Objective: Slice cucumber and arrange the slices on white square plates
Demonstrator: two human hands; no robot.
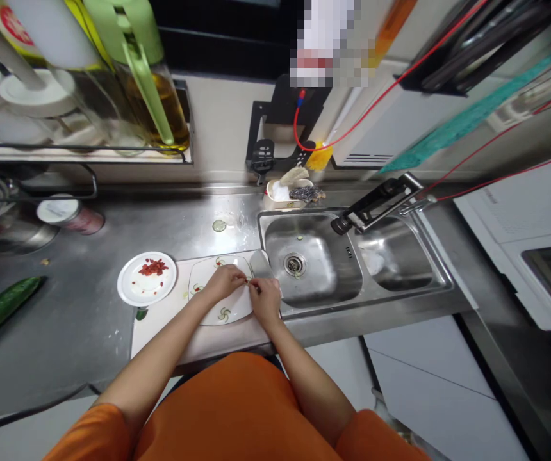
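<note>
Over the right part of a white squarish plate [241, 312], my left hand [227, 282] and my right hand [264, 299] meet, fingertips pinched together. Something tiny shows between them, too small to name. The plate lies on a pale cutting board [160, 330] and bears several green curls [224, 314] with touches of red; whether they are printed or laid on, I cannot tell. Just beyond my right hand is a flat grey piece [259, 263], perhaps a blade. To the left stands a round white dish [124, 282] holding small dried red berries [154, 267].
A cucumber [1, 310] lies on the steel counter at far left, near a lidded can [71, 214]. A double sink [311, 288] with a black-and-chrome faucet [376, 202] adjoins the board's right side. Bottles, including a green-topped oil bottle [155, 96], fill the rack above.
</note>
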